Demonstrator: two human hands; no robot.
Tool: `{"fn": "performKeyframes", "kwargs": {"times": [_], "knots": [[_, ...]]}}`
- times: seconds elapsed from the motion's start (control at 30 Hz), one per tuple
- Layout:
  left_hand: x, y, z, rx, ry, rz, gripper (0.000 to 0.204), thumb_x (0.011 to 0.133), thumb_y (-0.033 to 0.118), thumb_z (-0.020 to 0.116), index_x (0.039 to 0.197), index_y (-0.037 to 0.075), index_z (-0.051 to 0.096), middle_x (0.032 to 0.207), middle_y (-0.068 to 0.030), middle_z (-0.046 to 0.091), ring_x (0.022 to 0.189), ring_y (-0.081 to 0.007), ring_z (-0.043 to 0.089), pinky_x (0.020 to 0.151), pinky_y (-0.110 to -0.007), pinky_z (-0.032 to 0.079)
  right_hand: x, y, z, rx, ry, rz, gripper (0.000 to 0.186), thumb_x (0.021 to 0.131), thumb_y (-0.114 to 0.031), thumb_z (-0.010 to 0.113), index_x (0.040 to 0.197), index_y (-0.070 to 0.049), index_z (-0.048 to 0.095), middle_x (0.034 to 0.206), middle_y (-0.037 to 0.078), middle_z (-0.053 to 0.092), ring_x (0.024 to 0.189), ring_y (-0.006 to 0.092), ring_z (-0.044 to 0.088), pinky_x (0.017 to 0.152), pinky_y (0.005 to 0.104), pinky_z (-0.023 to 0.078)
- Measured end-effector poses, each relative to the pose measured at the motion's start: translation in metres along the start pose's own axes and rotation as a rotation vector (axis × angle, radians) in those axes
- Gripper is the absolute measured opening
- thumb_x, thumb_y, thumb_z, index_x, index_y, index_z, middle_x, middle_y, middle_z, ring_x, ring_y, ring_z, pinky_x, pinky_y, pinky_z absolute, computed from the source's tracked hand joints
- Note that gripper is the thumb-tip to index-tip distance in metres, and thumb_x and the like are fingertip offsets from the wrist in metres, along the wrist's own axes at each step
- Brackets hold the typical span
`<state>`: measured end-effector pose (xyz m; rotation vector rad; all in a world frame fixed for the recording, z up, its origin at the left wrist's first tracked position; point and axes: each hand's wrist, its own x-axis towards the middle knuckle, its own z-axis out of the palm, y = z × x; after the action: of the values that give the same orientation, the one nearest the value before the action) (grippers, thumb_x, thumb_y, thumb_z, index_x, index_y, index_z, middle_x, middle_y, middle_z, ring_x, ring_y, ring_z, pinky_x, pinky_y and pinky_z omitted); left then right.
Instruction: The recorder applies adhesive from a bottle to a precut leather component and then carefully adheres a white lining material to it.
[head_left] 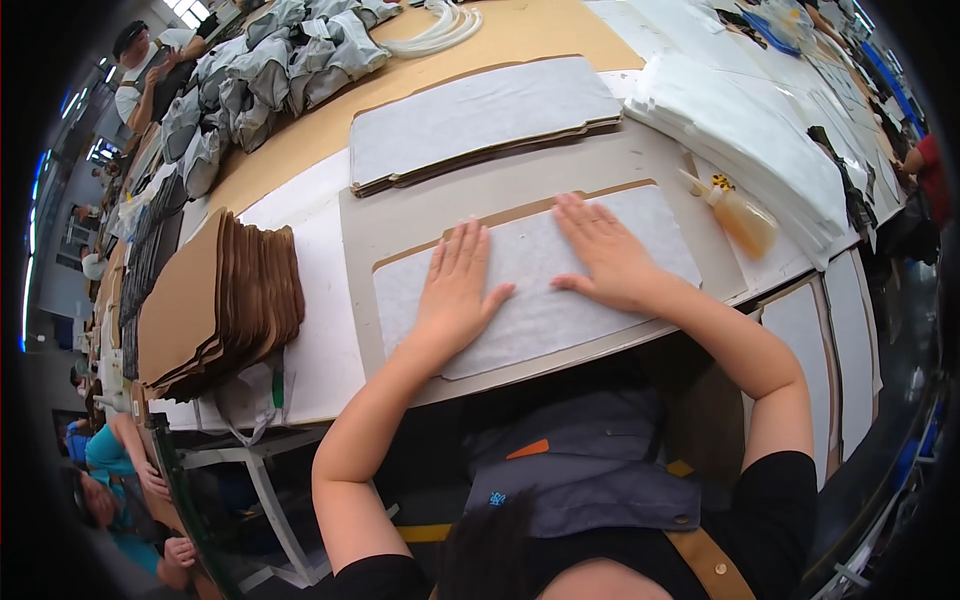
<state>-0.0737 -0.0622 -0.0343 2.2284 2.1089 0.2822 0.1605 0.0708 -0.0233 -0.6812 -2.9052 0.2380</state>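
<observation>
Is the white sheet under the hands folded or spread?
Spread: the white sheet lies flat over brown board, left hand and right hand flat on it.

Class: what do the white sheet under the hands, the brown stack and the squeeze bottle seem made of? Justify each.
White sheet: perhaps nonwoven fabric or paper; matte, faintly rumpled.
Brown stack: probably cardboard; dull, plain brown, stiff-looking layered edges.
Squeeze bottle: likely plastic; smooth, translucent, amber-tinted.

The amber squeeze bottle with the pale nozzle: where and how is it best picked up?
Best gripped, I'd judge, around the broad body of the amber squeeze bottle, with the bare right hand coming from the near side: it is the closer hand, and the thin pale nozzle points away, toward the upper left.
</observation>
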Motion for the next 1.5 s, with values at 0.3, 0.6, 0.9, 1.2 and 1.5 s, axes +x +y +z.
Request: {"fn": "performKeyframes", "kwargs": {"times": [0.3,0.6,0.9,1.2,1.5], "knots": [[-0.086,-0.046,-0.022,0.023,-0.012,-0.319,0.085,0.097,0.052,0.047,0.155,-0.002,0.016,0.163,-0.0207,0.012,0.152,-0.0323,0.007,0.121,-0.049,0.006,-0.081,0.043,-0.023,-0.085,-0.014,0.242,0.092,0.093,-0.055,0.053,0.152,0.006,0.017,0.160,0.024,0.016,0.151,0.0346,0.013,0.122,0.0478,0.009],[-0.122,0.027,-0.019,-0.004,-0.016,-0.303,0.091,0.094,0.062,0.044,0.155,-0.001,0.018,0.161,-0.0228,0.015,0.151,-0.0359,0.011,0.119,-0.054,0.009,-0.115,0.009,-0.029,-0.082,0.020,0.280,0.094,0.092,-0.056,0.053,0.154,0.005,0.016,0.161,0.022,0.017,0.150,0.0352,0.016,0.122,0.0490,0.010],[-0.136,0.076,-0.032,-0.006,-0.123,-0.263,0.094,0.089,0.052,0.059,0.153,-0.004,0.020,0.161,-0.0239,0.014,0.151,-0.0382,0.010,0.119,-0.056,0.007,-0.123,-0.048,-0.023,0.032,-0.023,0.142,0.094,0.083,-0.049,0.068,0.151,0.002,0.028,0.159,0.019,0.026,0.149,0.0329,0.021,0.121,0.0485,0.016],[-0.098,0.113,-0.010,-0.106,-0.030,-0.011,0.088,0.089,0.055,0.060,0.151,0.001,0.030,0.160,-0.0189,0.024,0.150,-0.0333,0.020,0.119,-0.050,0.017,-0.106,-0.089,-0.011,0.199,0.020,-0.034,0.083,0.084,-0.038,0.071,0.148,0.001,0.034,0.156,0.015,0.033,0.147,0.0298,0.028,0.119,0.0453,0.022],[-0.156,0.026,-0.030,0.043,-0.086,-0.342,0.088,0.097,0.064,0.034,0.155,0.000,0.019,0.161,-0.0224,0.018,0.150,-0.0367,0.015,0.120,-0.050,0.012,-0.150,0.008,-0.031,-0.149,0.166,0.317,0.077,0.095,-0.051,0.053,0.150,0.000,0.033,0.155,0.020,0.033,0.144,0.0351,0.031,0.118,0.0438,0.026]]}}
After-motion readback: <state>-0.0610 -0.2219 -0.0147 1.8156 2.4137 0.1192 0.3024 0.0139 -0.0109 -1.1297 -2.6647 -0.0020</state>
